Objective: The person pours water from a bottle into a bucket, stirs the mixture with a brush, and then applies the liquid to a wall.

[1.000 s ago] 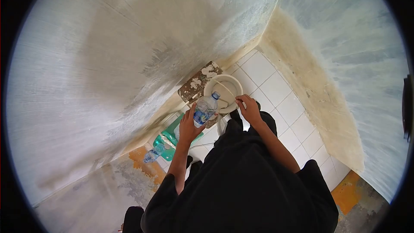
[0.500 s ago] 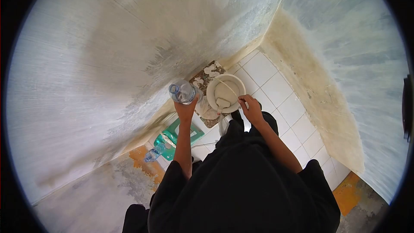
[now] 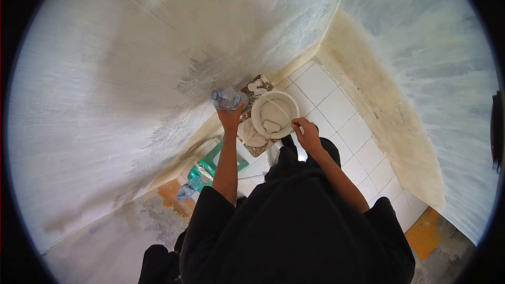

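Above the floor, just beside the wall [image 3: 105, 100], I hold a bottle [image 3: 229, 100] with my left hand [image 3: 230, 119]. The fingers of this hand are clamped around its body; the bottle is clear, and its blue-tinted neck points away to the left. It is in the air, next to the upper left side of the bucket [image 3: 254, 113] as I look down.

My right hand [image 3: 307, 135] is at the right edge of this bucket. Its fingertips are drawn near together at the rim, where one end of the thin handle [image 3: 284, 107] arrives, but I cannot tell if they are pinching it. The handle crosses over the opening. Inside I see a pale content [image 3: 272, 111], and at its lower side a paler piece, which I cannot identify.

The bucket stands over a dark slab [image 3: 256, 151] with whitish stains. On this slab, touching or very near the bucket, lies a pale bundle [image 3: 250, 134]. Lower to the left is a green stool [image 3: 241, 164], and at its far side a second bottle [image 3: 187, 189] lies tilted. White tiles [image 3: 327, 87] cover the floor on the right.
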A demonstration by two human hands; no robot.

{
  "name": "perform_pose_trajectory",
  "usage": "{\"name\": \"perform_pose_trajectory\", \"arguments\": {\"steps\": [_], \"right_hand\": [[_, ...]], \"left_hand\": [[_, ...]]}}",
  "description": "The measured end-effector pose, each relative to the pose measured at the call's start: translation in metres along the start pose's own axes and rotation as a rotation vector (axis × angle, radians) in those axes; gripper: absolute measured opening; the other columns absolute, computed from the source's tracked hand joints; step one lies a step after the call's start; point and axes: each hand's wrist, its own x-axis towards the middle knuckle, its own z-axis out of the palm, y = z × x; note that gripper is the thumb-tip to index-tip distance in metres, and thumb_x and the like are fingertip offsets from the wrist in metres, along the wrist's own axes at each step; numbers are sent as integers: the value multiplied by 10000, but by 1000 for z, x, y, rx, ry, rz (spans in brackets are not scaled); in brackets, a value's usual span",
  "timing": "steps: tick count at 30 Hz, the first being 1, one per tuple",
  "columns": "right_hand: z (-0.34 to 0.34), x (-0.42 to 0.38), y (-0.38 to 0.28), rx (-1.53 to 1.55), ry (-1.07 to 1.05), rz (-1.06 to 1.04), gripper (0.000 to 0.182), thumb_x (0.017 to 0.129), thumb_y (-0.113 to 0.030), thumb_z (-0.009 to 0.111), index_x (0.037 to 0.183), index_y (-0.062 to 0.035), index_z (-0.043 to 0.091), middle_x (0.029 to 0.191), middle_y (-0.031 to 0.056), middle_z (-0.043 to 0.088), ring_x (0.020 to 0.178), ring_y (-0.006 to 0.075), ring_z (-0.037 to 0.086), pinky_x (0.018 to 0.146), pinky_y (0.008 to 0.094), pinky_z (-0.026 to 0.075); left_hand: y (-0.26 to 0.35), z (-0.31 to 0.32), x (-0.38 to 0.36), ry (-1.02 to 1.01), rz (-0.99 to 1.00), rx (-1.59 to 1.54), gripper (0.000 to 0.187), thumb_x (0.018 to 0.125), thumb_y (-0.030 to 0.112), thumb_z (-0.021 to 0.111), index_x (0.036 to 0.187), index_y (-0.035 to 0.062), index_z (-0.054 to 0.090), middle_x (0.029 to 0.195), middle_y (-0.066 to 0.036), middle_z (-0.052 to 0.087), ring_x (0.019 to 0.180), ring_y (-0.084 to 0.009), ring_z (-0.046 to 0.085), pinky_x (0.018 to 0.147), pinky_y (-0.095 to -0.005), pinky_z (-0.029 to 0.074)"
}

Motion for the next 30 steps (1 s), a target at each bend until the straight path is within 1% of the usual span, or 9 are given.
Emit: {"name": "perform_pose_trajectory", "arguments": {"steps": [5, 8, 12, 14, 17, 18, 21, 24, 30], "right_hand": [[-1, 2, -5, 61, 27, -19, 125, 911, -93, 637, 999, -4, 632, 954, 139, 680, 840, 299, 666, 737, 387, 494], [1, 4, -3, 75, 52, -40, 126, 902, -78, 645, 991, 9, 629, 933, 156, 675, 828, 315, 670, 724, 388, 512], [2, 4, -2, 71, 31, -24, 144, 899, -93, 654, 1002, 4, 632, 948, 158, 672, 828, 315, 676, 747, 391, 515], [3, 4, 1, 97, 21, -16, 152, 897, -99, 657, 1006, 3, 633, 960, 158, 671, 829, 314, 678, 754, 391, 517], [4, 3, 3, 69, 24, -10, 150, 897, -103, 654, 1003, 0, 631, 981, 153, 671, 816, 307, 680, 739, 391, 522], [4, 4, 3, 56, 45, -11, 145, 900, -109, 656, 1005, -11, 634, 967, 142, 670, 793, 287, 680, 722, 381, 521], [7, 6, 5, 42, 109, -4, 137, 909, -118, 657, 1015, -33, 638, 936, 119, 665, 735, 242, 677, 677, 355, 519], [11, 5, 12, 65, 156, 54, 142, 915, -110, 644, 1031, -30, 627, 923, 112, 655, 704, 232, 669, 649, 335, 516], [12, 10, 22, 94, 156, 130, 154, 926, -103, 631, 1052, -16, 613, 956, 117, 636, 734, 211, 663, 628, 322, 514]], "left_hand": [[12, -7, 1, -89, 30, -129, 972, 668, 213, 909, 1406, -1, 313, 1339, -171, 479, 1240, -299, 502, 1038, -418, 427], [27, -13, -2, -39, 22, -19, 1026, 642, 225, 926, 1414, -2, 288, 1365, -184, 424, 1294, -306, 441, 1064, -421, 406], [52, -22, -33, 162, 327, 390, 1134, 648, 363, 909, 1439, -42, 204, 1383, -211, 386, 1277, -314, 430, 1066, -443, 360], [46, -34, -72, 57, 489, 544, 1200, 629, 406, 914, 1447, -68, 176, 1383, -217, 379, 1245, -312, 441, 1041, -455, 362], [90, -33, -111, -585, 413, 395, 975, 667, 394, 883, 1425, 29, 391, 1291, -192, 475, 1150, -329, 494, 978, -452, 402], [108, -31, -115, -708, 535, 523, 826, 710, 357, 858, 1393, 76, 486, 1247, -174, 517, 1113, -332, 519, 957, -448, 423], [79, -24, -123, -771, 455, 475, 528, 816, 214, 766, 1311, 147, 595, 1136, -139, 574, 1033, -322, 565, 904, -428, 467], [77, -14, -116, -655, 335, 341, 471, 848, 130, 707, 1302, 148, 587, 1107, -102, 591, 994, -297, 580, 860, -411, 491], [73, -10, -95, -812, 346, 395, 240, 858, 114, 680, 1094, 79, 659, 1066, -93, 603, 958, -303, 601, 833, -413, 510]]}}
